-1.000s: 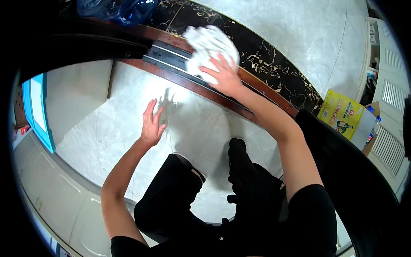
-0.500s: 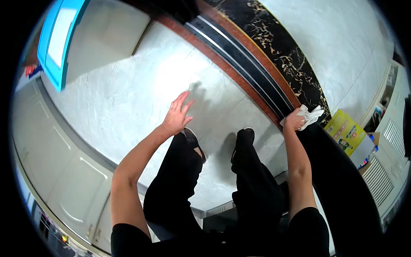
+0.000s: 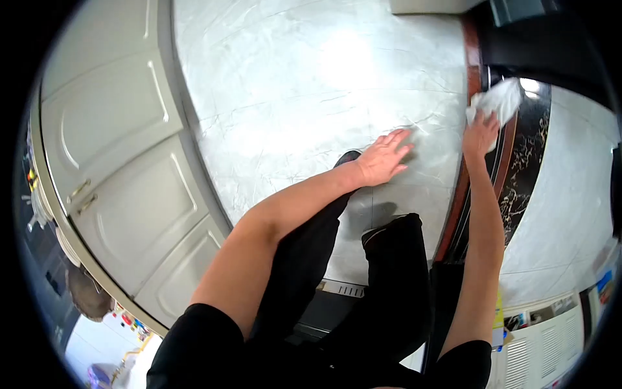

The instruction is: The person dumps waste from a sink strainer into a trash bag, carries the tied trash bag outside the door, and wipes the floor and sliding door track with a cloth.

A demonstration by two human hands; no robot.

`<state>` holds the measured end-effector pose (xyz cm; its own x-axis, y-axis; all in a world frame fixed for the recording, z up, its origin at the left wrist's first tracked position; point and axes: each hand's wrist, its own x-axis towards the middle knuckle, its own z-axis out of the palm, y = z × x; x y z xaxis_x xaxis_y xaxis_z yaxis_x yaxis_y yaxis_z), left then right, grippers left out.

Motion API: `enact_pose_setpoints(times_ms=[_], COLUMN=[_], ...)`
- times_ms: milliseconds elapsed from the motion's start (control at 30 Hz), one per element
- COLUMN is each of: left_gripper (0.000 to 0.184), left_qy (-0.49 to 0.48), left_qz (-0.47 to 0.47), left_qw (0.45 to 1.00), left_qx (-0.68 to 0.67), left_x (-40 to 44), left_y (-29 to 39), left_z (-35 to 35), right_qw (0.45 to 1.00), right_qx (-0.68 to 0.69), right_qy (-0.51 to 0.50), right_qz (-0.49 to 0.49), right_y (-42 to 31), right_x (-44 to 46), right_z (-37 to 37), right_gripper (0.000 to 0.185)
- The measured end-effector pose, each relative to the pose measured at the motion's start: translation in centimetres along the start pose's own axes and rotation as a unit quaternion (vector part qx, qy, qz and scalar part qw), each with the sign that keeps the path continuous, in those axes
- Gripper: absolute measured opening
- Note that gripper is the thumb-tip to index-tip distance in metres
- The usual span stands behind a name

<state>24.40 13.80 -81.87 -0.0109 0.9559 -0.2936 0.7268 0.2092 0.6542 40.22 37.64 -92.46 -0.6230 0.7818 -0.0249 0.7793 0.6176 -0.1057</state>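
Note:
My right hand (image 3: pixel 481 134) grips a crumpled white cloth (image 3: pixel 504 102), which spreads out past the fingertips. Hand and cloth are over the dark sliding-door track, beside its reddish-brown border (image 3: pixel 473 81). On the far side of the track runs a black marble strip (image 3: pixel 526 165) with gold veins. My left hand (image 3: pixel 383 159) hovers above the pale tiled floor (image 3: pixel 291 84), with its fingers stretched out and nothing in it. Part of the track is hidden by the cloth and my right forearm.
Cream cabinets (image 3: pixel 120 123) line the left side, with a cluttered counter behind their edge. At lower right stands a white louvred cabinet (image 3: pixel 541 347), near a partly hidden yellow box (image 3: pixel 498 311). Both my feet are on the tiles. A dark upright panel (image 3: pixel 544 48) fills the upper right.
The view has turned and shifted. My right hand has moved the cloth farther along the track, away from me, and the cloth is more spread out. My left hand stays open.

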Motion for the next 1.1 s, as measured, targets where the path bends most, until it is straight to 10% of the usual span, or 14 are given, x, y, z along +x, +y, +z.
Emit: enact_pose_setpoints(times_ms=[267,333,400,533,567,633,700,867,967,1100], left_gripper=[0.040,0.038,0.036,0.033,0.032,0.031,0.030,0.032,0.035,0.036], left_qy=[-0.109,-0.137,-0.108,-0.053,-0.057,-0.050,-0.016,0.030,0.029,0.062], left_qz=[-0.047,-0.090,-0.111,-0.087,-0.153,-0.242,-0.255,-0.294,-0.265,-0.229], left_qw=[0.992,0.984,0.974,0.973,0.963,0.941,0.950,0.938,0.922,0.947], left_qx=[-0.042,-0.076,-0.165,-0.209,-0.215,-0.231,-0.180,-0.182,-0.280,-0.217], left_x=[-4.1,-6.7,-9.7,-14.7,-15.6,-16.3,-16.2,-15.5,-17.0,-23.2], left_y=[5.6,8.4,10.2,8.6,7.6,4.3,0.5,-8.3,-12.1,-16.9], left_z=[-4.3,-5.5,-5.7,-6.0,-6.0,-5.6,-4.4,-5.3,-9.3,-16.7], right_qw=[0.879,0.887,0.725,0.506,0.507,0.723,0.990,0.998,0.947,0.941], right_qx=[-0.002,0.150,0.485,0.634,0.638,0.564,0.029,0.061,0.123,0.149], right_qy=[-0.470,-0.437,-0.471,-0.497,-0.494,-0.369,-0.130,0.023,-0.038,0.005], right_qz=[-0.077,-0.018,0.132,0.307,0.303,0.154,-0.054,-0.001,-0.295,-0.305], right_y=[5.0,2.0,-3.5,-13.9,-15.6,-18.2,-19.1,-25.2,-37.4,-47.5], right_x=[-9.8,-11.9,-10.8,-5.6,-4.2,-1.8,0.7,5.0,6.6,7.5], right_z=[-0.7,-2.4,-5.3,-7.2,-5.8,-2.4,0.5,5.2,1.9,-2.4], right_gripper=[0.054,0.044,0.040,0.042,0.042,0.043,0.048,0.056,0.061,0.062])
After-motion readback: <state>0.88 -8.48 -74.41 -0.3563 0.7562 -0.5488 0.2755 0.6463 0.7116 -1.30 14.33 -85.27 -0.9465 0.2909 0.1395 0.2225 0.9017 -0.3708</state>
